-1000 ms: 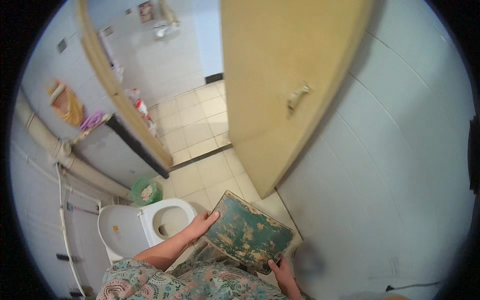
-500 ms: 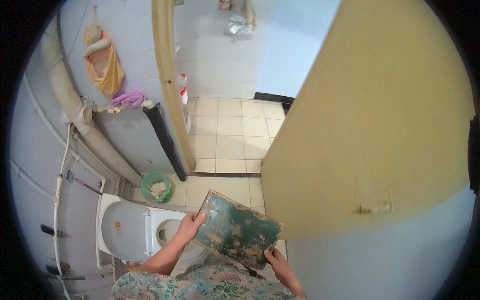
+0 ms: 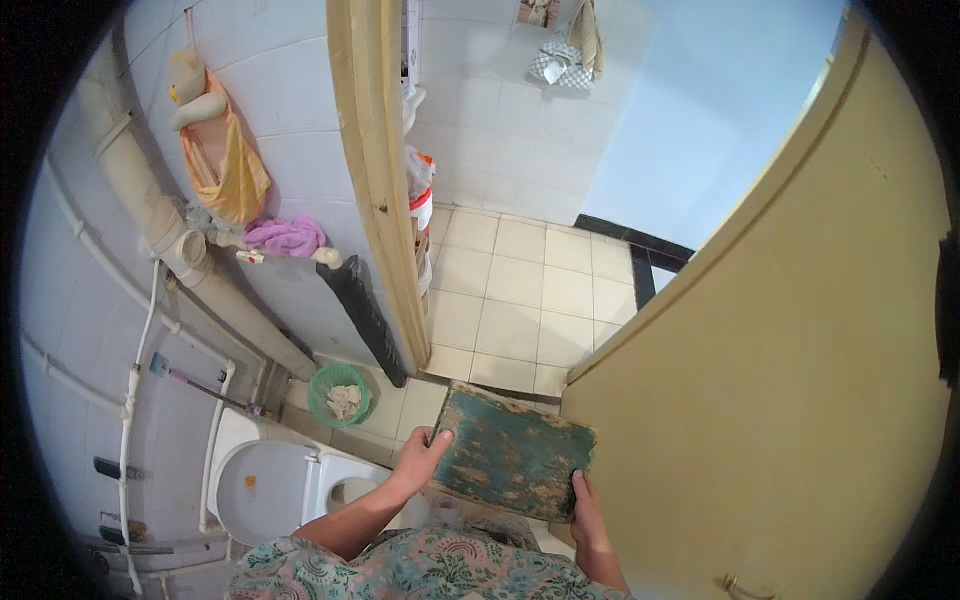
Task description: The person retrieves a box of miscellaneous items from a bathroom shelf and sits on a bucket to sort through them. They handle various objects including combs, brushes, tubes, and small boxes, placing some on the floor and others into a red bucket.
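The left hand (image 3: pixel 422 462) and right hand (image 3: pixel 589 508) clamp opposite sides of a scuffed green rectangular board (image 3: pixel 515 452), possibly wooden.

Left hand (image 3: pixel 422 462): I grip the left edge of the board (image 3: pixel 512 455), thumb (image 3: pixel 443 440) on top.
Right hand (image 3: pixel 588 502): I grip its right edge, thumb on top.
Forearms (image 3: pixel 352 518): mine slant inward toward the board.

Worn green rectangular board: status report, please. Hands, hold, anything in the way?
Left hand gripping left edge, right hand gripping right edge. Worn green rectangular board held before the body. Pale yellow door open at right.
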